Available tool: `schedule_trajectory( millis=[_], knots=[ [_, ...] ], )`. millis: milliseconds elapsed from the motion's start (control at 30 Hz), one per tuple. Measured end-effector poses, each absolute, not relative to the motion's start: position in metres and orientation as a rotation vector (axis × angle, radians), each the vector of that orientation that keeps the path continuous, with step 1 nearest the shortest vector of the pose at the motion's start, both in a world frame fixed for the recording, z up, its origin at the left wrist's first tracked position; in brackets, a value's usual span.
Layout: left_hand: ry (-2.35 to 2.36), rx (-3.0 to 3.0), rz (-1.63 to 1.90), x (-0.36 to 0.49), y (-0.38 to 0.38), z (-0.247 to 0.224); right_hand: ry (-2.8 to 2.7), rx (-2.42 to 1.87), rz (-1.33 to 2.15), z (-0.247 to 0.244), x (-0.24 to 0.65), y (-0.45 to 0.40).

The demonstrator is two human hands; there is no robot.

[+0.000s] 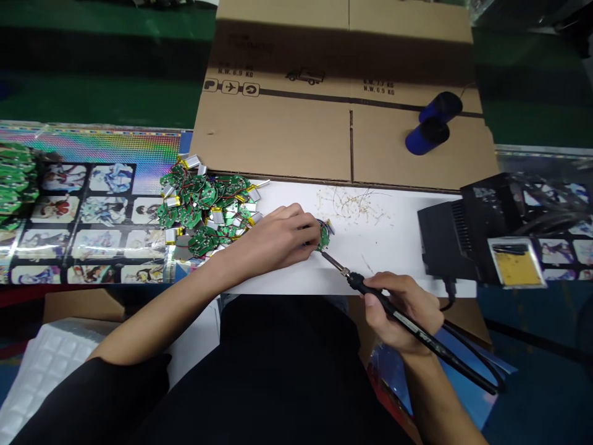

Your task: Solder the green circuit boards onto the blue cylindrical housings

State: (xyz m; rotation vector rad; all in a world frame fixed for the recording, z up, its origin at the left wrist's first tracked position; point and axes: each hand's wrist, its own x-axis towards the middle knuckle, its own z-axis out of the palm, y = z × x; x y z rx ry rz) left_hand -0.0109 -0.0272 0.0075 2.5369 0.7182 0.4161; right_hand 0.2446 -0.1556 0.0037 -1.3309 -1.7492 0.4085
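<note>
My right hand (402, 309) grips a black soldering iron (380, 296) by its handle, and the metal tip points up and left. That tip meets the near edge of a small green circuit board (325, 237); whether it touches cannot be made out. Closed around the board's left side is my left hand (291, 233), which hides most of it. Left of this hand lies a heap of green circuit boards (204, 198) with red wires and small silver batteries with yellow tape.
A black soldering station (458, 228) with a yellow sponge tray (516, 262) stands at the right. Wire scraps (356, 204) litter the white work surface (370, 241). Behind rises a cardboard sheet (287, 136) with two blue cylinders (427, 136) on it. More boards (16, 182) are stacked far left.
</note>
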Motion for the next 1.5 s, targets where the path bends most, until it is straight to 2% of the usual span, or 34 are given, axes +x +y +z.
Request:
schedule_trajectory(
  millis=[1000,1500],
  knots=[
    [0.719,2.552,0.395,-0.0091,-0.0264,0.0101,-1.804,-1.383,0.355,0.0060,0.2421,-0.1546],
    [0.734,2.539,0.370,-0.0086,-0.0259,0.0106,-1.862,-1.257,0.386,0.0103,0.2400,-0.1529]
  ],
)
